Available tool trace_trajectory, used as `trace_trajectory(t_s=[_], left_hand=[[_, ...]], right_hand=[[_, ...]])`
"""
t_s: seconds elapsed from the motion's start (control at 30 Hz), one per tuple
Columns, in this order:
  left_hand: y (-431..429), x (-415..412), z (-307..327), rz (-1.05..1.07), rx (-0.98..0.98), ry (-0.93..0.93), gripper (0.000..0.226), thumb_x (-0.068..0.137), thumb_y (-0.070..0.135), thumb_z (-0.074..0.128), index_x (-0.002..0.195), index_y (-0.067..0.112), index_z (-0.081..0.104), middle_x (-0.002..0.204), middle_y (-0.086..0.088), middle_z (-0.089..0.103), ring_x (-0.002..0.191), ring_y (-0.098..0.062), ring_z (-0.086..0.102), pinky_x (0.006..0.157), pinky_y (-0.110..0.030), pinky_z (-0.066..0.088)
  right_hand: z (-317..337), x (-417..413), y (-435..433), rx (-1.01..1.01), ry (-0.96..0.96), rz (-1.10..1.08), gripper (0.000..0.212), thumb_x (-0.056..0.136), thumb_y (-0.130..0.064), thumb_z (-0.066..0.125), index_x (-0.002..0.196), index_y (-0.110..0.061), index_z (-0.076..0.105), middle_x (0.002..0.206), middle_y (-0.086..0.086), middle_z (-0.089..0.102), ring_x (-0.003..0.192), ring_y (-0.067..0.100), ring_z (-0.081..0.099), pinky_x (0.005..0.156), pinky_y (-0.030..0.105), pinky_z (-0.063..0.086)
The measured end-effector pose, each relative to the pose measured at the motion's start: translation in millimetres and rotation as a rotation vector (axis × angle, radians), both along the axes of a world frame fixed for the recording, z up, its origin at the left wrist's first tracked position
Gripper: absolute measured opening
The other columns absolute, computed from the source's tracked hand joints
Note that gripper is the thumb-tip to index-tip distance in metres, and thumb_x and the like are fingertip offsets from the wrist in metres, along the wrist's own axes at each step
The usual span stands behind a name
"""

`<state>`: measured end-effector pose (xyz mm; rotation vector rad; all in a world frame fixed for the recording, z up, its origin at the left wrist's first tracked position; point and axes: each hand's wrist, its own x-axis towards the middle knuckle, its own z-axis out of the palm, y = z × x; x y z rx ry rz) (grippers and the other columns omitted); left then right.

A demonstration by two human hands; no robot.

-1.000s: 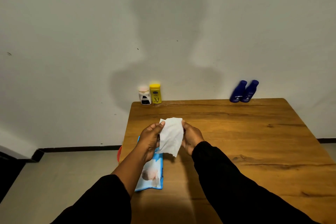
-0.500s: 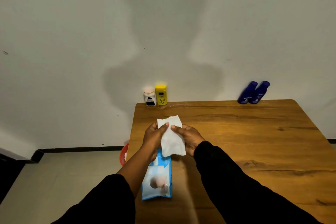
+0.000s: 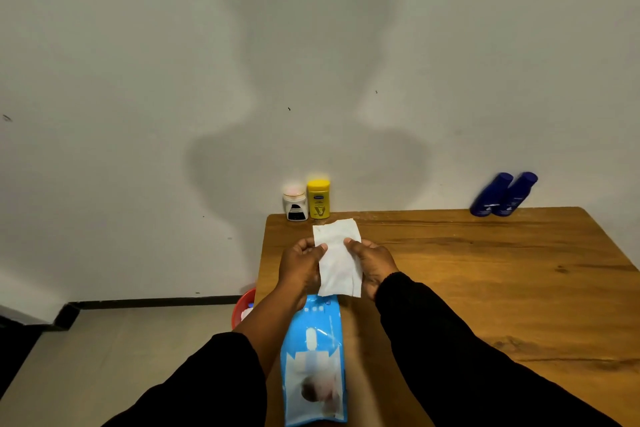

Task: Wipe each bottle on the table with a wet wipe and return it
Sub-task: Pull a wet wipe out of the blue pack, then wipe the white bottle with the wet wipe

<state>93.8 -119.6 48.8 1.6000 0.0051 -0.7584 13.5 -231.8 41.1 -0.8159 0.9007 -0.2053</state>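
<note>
Wet wipe (image 3: 337, 260), white, is held up flat over the near-left part of the table (image 3: 485, 270), roughly 9 o'clock from the table's centre. Left hand (image 3: 300, 265) pinches its left edge with the thumb on the facing side; the other fingers are curled behind the sheet and mostly hidden. Right hand (image 3: 372, 265) pinches the right edge the same way, its fingertips out of sight behind the wipe. Wipes pack (image 3: 313, 364), blue, lies flat at 6 o'clock from the hands; its far end is covered by the wipe's lower edge, its near end runs to the bottom of the view, and its print is blurred. At 11 o'clock, in the far-left corner by the wall, white bottle (image 3: 295, 203) and yellow bottle (image 3: 318, 199) stand side by side; whether they touch I cannot tell, and the labels are too small to read. At 1 o'clock on the far edge, blue bottle (image 3: 490, 196) and second blue bottle (image 3: 517, 192) lean together, their text illegible. The table's right side is cut off by the frame. Red bucket (image 3: 244, 305) is on the floor at 8 o'clock, mostly hidden by the table edge and the left forearm.
</note>
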Motion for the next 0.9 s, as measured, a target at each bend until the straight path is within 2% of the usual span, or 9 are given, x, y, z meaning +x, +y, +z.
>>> trace_trajectory(t_s=[0.13, 0.23, 0.27, 0.33, 0.47, 0.6, 0.77, 0.9], left_hand=[[-8, 14, 1, -0.01, 0.018, -0.034, 0.027, 0.093, 0.02, 0.063, 0.116, 0.008, 0.061, 0.114, -0.011, 0.067, 0.103, -0.029, 0.066, 0.089, -0.045, 0.057], [-15, 29, -2, 0.0, 0.047, -0.101, 0.018, 0.096, 0.023, 0.058, 0.111, 0.013, 0.063, 0.108, -0.012, 0.068, 0.092, -0.026, 0.067, 0.079, -0.038, 0.059], [-18, 37, -4, -0.008, 0.106, -0.184, 0.018, 0.097, 0.024, 0.055, 0.112, 0.015, 0.062, 0.11, -0.013, 0.068, 0.092, -0.027, 0.066, 0.078, -0.036, 0.058], [-24, 56, -10, -0.068, 0.324, -0.441, 0.03, 0.097, 0.029, 0.054, 0.125, 0.017, 0.055, 0.126, -0.012, 0.061, 0.108, -0.03, 0.062, 0.089, -0.037, 0.052], [-34, 94, -20, -0.272, 0.735, -0.871, 0.058, 0.095, 0.031, 0.055, 0.147, 0.019, 0.031, 0.145, -0.008, 0.04, 0.127, -0.03, 0.047, 0.103, -0.042, 0.042], [-41, 126, -27, -0.465, 0.952, -1.117, 0.067, 0.094, 0.026, 0.054, 0.152, 0.019, 0.021, 0.152, -0.011, 0.03, 0.135, -0.032, 0.038, 0.108, -0.046, 0.036], [-44, 139, -35, -0.558, 1.034, -1.221, 0.065, 0.089, 0.025, 0.056, 0.148, 0.018, 0.027, 0.148, -0.012, 0.032, 0.128, -0.033, 0.041, 0.102, -0.046, 0.04], [-46, 142, -36, -0.518, 0.985, -1.285, 0.049, 0.089, 0.03, 0.061, 0.131, 0.018, 0.041, 0.133, -0.009, 0.046, 0.113, -0.029, 0.051, 0.089, -0.041, 0.048]], right_hand=[[5, 13, -5, 0.019, -0.009, -0.01, 0.017, 0.091, -0.018, 0.066, 0.106, -0.011, 0.065, 0.103, 0.019, 0.072, 0.091, 0.039, 0.07, 0.079, 0.054, 0.058], [7, 23, -9, 0.003, 0.012, -0.046, 0.02, 0.091, -0.017, 0.065, 0.109, -0.009, 0.063, 0.105, 0.02, 0.071, 0.093, 0.041, 0.068, 0.085, 0.057, 0.055], [7, 25, -11, 0.006, 0.026, -0.073, 0.021, 0.092, -0.017, 0.065, 0.111, -0.009, 0.062, 0.108, 0.02, 0.07, 0.096, 0.042, 0.067, 0.088, 0.059, 0.053], [5, 27, -14, 0.027, 0.046, -0.111, 0.021, 0.092, -0.016, 0.064, 0.112, -0.01, 0.061, 0.11, 0.02, 0.069, 0.099, 0.043, 0.066, 0.091, 0.061, 0.051], [1, 22, -16, 0.069, 0.08, -0.106, 0.014, 0.091, -0.017, 0.065, 0.104, -0.014, 0.06, 0.108, 0.02, 0.069, 0.098, 0.044, 0.066, 0.09, 0.062, 0.051], [-5, 6, -18, 0.072, 0.109, -0.102, 0.014, 0.092, -0.015, 0.064, 0.105, -0.01, 0.06, 0.105, 0.022, 0.069, 0.094, 0.043, 0.067, 0.086, 0.06, 0.053], [-10, -13, -24, 0.064, 0.156, -0.126, 0.008, 0.093, -0.014, 0.063, 0.1, -0.01, 0.061, 0.104, 0.022, 0.069, 0.093, 0.044, 0.067, 0.086, 0.061, 0.053], [-12, -20, -26, 0.046, 0.185, -0.15, 0.011, 0.093, -0.013, 0.063, 0.103, -0.009, 0.063, 0.105, 0.023, 0.069, 0.093, 0.044, 0.067, 0.087, 0.06, 0.053]])
